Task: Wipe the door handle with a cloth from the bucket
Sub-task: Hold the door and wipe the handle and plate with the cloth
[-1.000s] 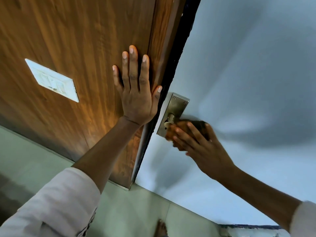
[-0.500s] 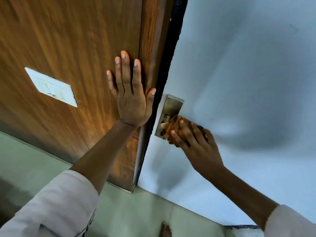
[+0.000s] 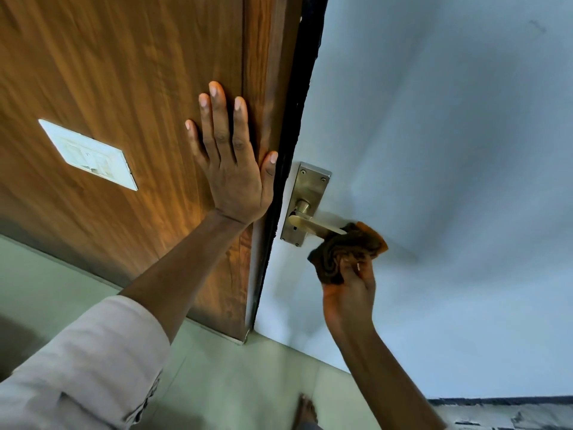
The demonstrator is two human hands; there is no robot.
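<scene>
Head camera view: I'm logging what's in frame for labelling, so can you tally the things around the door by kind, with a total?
Hands: 2, left hand flat on the wood panel, right hand gripping the cloth
Cloths: 1, brown cloth
Door handles: 1, lever handle on its plate
Switch plates: 1, white switch plate
Total: 5

Two bare hands up: one left hand [image 3: 234,169] flat and spread on one brown wood-grain panel [image 3: 124,72], one right hand [image 3: 348,293] bunching one brown patterned cloth [image 3: 344,249]. One brushed-metal lever door handle [image 3: 313,225] on one rectangular metal backplate [image 3: 305,201]. One white rectangular switch plate [image 3: 88,154]. One pale grey-blue door [image 3: 449,150]. One bare foot [image 3: 307,409] below.
</scene>
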